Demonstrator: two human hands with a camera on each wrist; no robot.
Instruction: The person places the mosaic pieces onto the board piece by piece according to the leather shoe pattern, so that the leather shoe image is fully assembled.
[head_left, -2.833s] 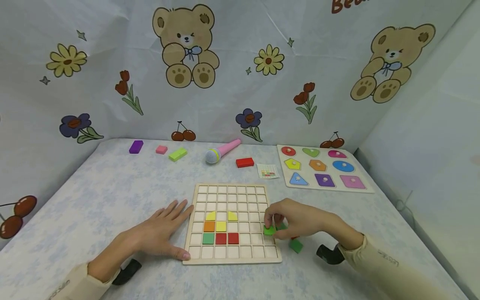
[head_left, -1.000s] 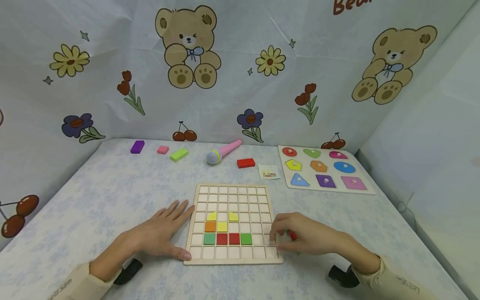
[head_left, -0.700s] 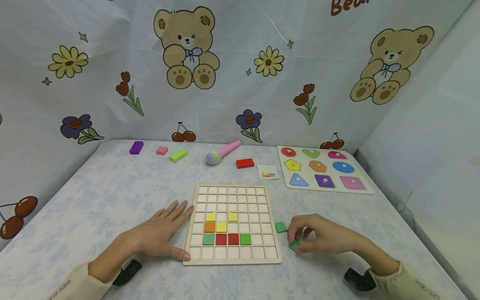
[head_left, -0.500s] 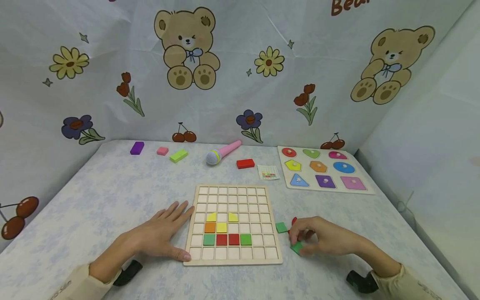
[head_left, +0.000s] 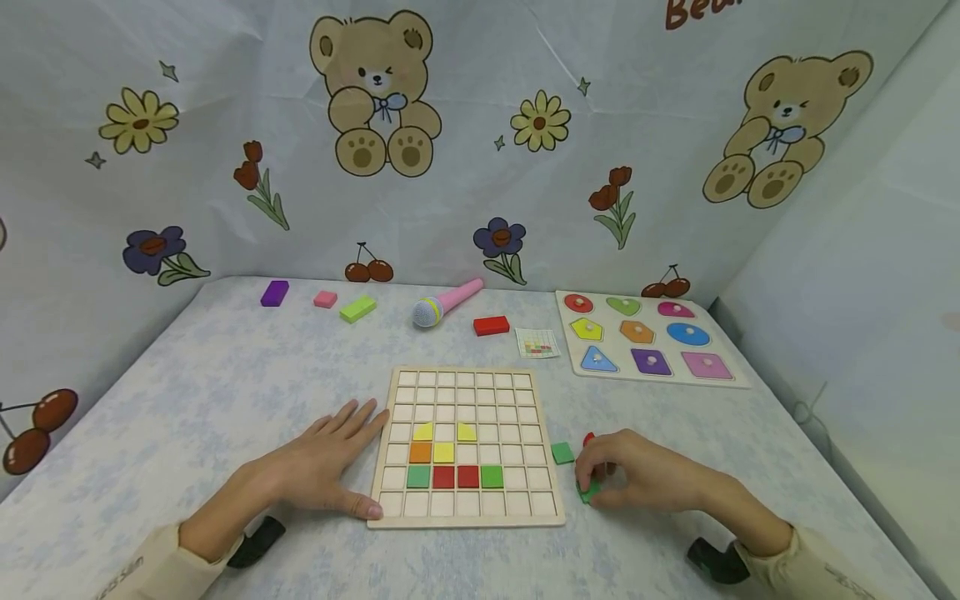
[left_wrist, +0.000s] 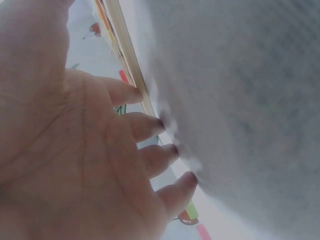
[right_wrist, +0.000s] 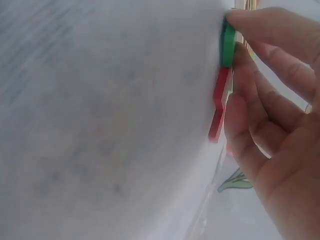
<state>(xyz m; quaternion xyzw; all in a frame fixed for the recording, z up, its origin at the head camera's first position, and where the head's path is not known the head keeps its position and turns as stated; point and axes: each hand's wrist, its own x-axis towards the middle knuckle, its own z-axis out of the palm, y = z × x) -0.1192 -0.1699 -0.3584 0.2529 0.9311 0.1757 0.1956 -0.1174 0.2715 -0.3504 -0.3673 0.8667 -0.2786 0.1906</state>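
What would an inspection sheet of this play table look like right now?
Surface: pale mottled table.
Job's things: grid board holding yellow, orange, green and red tiles; green tile; second green tile beside the board.
Clutter: toy microphone, coloured blocks, shape puzzle, small card.
Hands: left hand flat, against the board; right hand pinches the green tile.
Cables: nothing seen.
Surroundings: bear-print backdrop.

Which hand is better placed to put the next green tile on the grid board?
Probably the right hand: it already pinches a green tile beside the grid board. The left hand lies flat, steadying the board's edge.
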